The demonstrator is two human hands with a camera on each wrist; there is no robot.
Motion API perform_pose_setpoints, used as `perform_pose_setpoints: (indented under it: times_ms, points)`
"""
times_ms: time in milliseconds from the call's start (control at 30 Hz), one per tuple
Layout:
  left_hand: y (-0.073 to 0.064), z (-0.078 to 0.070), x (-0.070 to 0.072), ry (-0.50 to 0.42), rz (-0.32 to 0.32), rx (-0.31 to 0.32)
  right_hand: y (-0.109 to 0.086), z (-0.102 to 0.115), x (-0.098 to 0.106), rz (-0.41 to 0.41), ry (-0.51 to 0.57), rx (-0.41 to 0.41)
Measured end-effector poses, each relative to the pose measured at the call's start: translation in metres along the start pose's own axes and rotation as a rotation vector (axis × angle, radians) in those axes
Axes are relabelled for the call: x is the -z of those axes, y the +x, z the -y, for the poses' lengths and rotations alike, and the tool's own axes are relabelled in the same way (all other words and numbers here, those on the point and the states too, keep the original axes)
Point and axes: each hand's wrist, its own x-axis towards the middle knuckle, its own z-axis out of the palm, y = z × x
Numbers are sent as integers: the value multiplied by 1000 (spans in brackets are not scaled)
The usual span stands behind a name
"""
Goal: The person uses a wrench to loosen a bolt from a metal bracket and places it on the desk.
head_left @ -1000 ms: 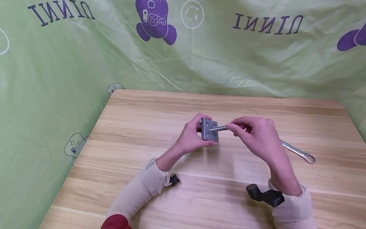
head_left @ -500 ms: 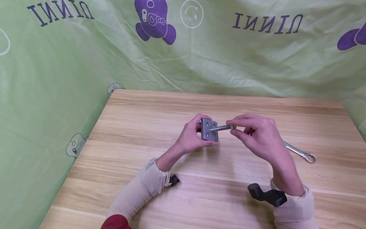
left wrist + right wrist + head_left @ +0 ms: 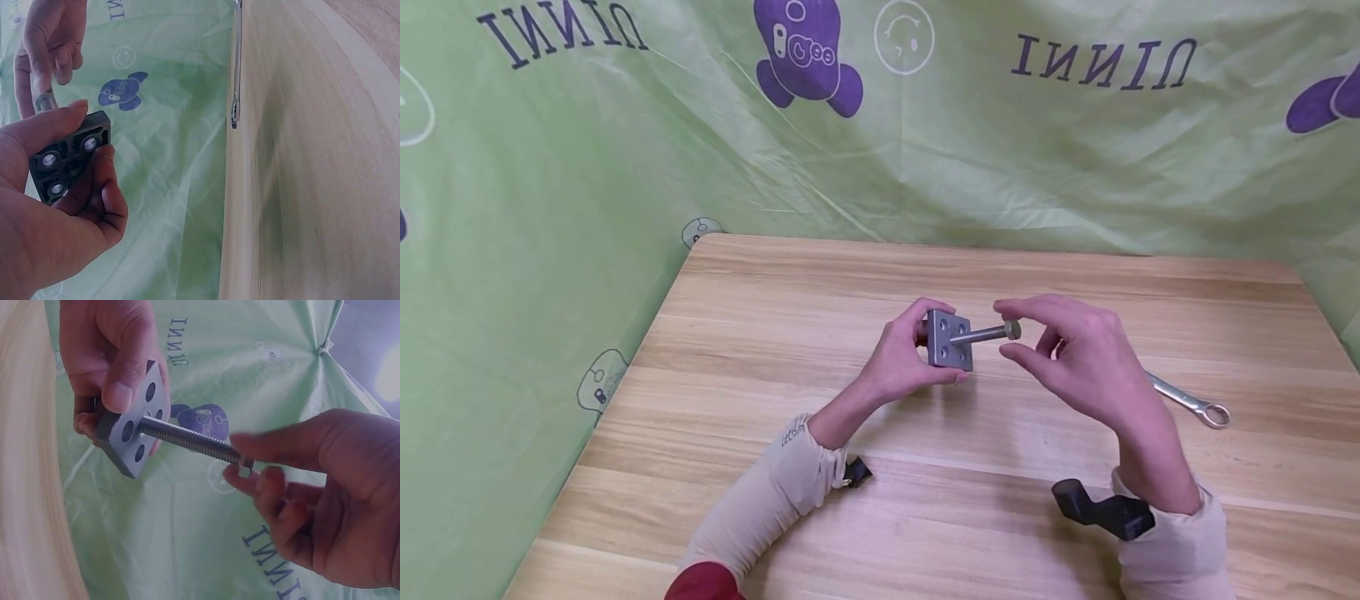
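My left hand (image 3: pixel 897 354) grips a square grey metal plate (image 3: pixel 953 361) by its edges, thumb on one side and fingers on the other. Several round holes pierce the plate, and a long threaded hex bolt (image 3: pixel 981 336) sticks out from its middle. In the left wrist view, the plate's back (image 3: pixel 72 156) shows recesses and round metal ends. My right hand (image 3: pixel 1086 358) is spread around the bolt's hex head (image 3: pixel 1012 330), thumb and fingers apart with a gap on either side of it. The right wrist view shows the bolt thread (image 3: pixel 187 439) up close.
A silver wrench (image 3: pixel 1187 398) lies on the wooden table (image 3: pixel 775 308) beyond the right wrist, partly hidden by it. A green printed curtain (image 3: pixel 985 167) hangs behind and to the left. Black camera mounts (image 3: pixel 1101 510) sit on both wrists.
My right thumb and fingers have come off the bolt and spread apart, uncovering its hex head. The hand has shifted slightly right. The left hand and plate have stayed put.
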Motion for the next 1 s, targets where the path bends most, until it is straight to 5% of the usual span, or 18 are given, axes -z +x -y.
perform_pose_setpoints:
  times_ms: [267, 433, 733, 1000]
  points:
    - [1, 1, -1, 2, -1, -12, 1, 3, 4, 83, -6, -334]
    - [1, 0, -2, 9, 3, -21, 2, 5, 2, 124, -27, -423]
    - [0, 0, -2, 35, 8, -29, 2, 8, -1, 113, -44, -379]
    - [0, 1, -2, 29, 11, -17, 0, 5, -1, 43, -36, -188]
